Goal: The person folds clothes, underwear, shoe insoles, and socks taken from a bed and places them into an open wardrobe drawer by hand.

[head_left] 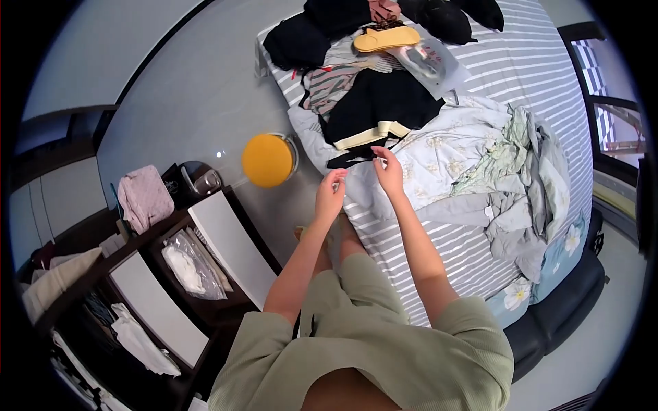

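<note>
Closest of all, the sage-green ribbed top [370, 363] fills the foreground, matching shorts [353, 294] just beyond, and out go both bare forearms! The left hand [331, 195] hangs by the bed's edge, fingers loosely bent, thumb free of them. The right hand [390, 175] is over the bed, half spread, fingertips up by the hem of the black garment [380, 99]; whether they touch it, I can't tell from here.

And there's that garment, lying on the bed just past both hands, its cream band [363, 139] facing the wearer. Hard against it on the right, a rumpled white floral cloth [439, 154], running out to a grey heap [524, 240]. Further up the bed: a striped piece [329, 89], a clear plastic bag [432, 65], a yellow sole-shaped item [387, 39] overlapping it, and dark clothes [298, 42] piled at the corner. Grey-and-white striped sheet [521, 61] under the lot!

Left of the bed, a round yellow stool [267, 160] on the floor; lower left, a dark shelf unit [154, 236] topped by a folded pink cloth [145, 198].
</note>
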{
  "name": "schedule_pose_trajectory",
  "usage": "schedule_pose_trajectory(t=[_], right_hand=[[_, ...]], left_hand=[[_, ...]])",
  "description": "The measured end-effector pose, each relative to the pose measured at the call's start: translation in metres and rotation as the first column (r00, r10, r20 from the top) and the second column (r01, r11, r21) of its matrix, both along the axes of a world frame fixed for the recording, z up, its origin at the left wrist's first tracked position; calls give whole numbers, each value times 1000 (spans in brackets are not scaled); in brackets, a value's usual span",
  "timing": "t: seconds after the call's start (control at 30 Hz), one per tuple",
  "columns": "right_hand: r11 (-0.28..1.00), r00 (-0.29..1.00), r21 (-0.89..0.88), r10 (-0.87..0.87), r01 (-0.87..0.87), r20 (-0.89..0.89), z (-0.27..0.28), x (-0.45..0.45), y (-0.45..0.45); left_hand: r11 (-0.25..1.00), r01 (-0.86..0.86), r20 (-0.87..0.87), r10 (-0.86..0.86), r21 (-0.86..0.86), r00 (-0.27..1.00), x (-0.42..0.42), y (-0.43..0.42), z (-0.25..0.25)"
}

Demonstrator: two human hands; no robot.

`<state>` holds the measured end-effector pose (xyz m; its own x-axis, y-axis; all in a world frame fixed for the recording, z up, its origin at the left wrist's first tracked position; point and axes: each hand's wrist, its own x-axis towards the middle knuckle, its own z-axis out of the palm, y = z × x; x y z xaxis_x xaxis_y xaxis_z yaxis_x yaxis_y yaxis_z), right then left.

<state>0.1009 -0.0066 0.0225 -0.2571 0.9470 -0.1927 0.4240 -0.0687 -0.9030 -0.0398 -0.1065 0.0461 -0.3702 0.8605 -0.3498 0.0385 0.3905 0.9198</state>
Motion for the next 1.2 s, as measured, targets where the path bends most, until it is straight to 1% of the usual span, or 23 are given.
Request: schedule_pose_trajectory(t=[0.07,0.1,0.17,0.23,0.27,0.3,0.33,0.37,0.4,0.47,0.5,0.57,0.6,0.67,0.73,0.77,0.87,0.9,1.0,1.03,1.13,1.2], right_hand=[[996,997,62,-61,59,43,-7,12,12],[991,996,125,-60,52,65,-8,16,18],[984,991,160,-94,77,99,-9,23,29],[978,983,191,-109,80,146,-12,30,39],[977,981,182,-137,111,138,-13,33,43],[975,978,172,-165,141,131,-11,33,47],[972,973,163,-193,172,123,-11,33,51],[977,972,118,-192,176,133,-13,35,56],[973,969,146,-200,179,142,-14,35,60],[964,963,196,-214,181,162,-16,34,67],[951,958,285,-188,123,214,-16,34,72],[926,933,377,-163,33,319,-21,34,79],[909,915,416,-155,-16,373,-24,34,83],[912,911,405,-110,-67,398,-31,35,89],[924,908,369,-72,-95,412,-32,34,93],[912,920,404,-93,-74,380,-32,34,95],[909,932,404,-57,-99,357,-39,41,102],[918,950,390,-56,-71,306,-32,41,104],[956,984,290,-90,43,152,-15,44,109],[934,983,319,-180,164,21,-10,42,111],[942,963,216,-232,258,-141,17,43,121],[954,960,167,-220,249,-176,38,42,127]], left_hand=[[1000,15,8,-14,-20,1000,7,13,-9],[999,22,6,-22,-28,1000,12,21,-10],[997,61,-16,-62,-54,998,17,37,-14],[996,87,-67,-89,-31,994,25,53,-16],[995,99,-92,-100,-20,991,28,62,-17],[986,146,-146,-157,-84,977,30,70,-16],[982,172,-281,-188,-79,941,32,77,-14],[978,197,-414,-210,-74,886,36,85,-13],[973,220,-538,-223,-72,813,39,93,-12],[967,234,-575,-247,-99,780,42,109,-13],[964,233,-583,-262,-126,769,45,116,-12],[951,243,-578,-309,-191,755,48,130,-10],[950,272,-641,-306,-155,703,49,136,-13],[937,337,-755,-285,-91,590,52,145,-18],[940,331,-766,-271,-81,583,56,152,-22],[941,329,-772,-265,-76,579,57,155,-23],[945,319,-770,-255,-71,584,53,160,-46],[952,298,-747,-248,-71,616,52,161,-49],[951,289,-704,-279,-109,653,46,166,-50],[945,313,-647,-297,-94,702,44,167,-46],[938,346,-656,-284,-37,699,43,170,-33],[958,270,-601,-272,-95,751,42,175,-23]])
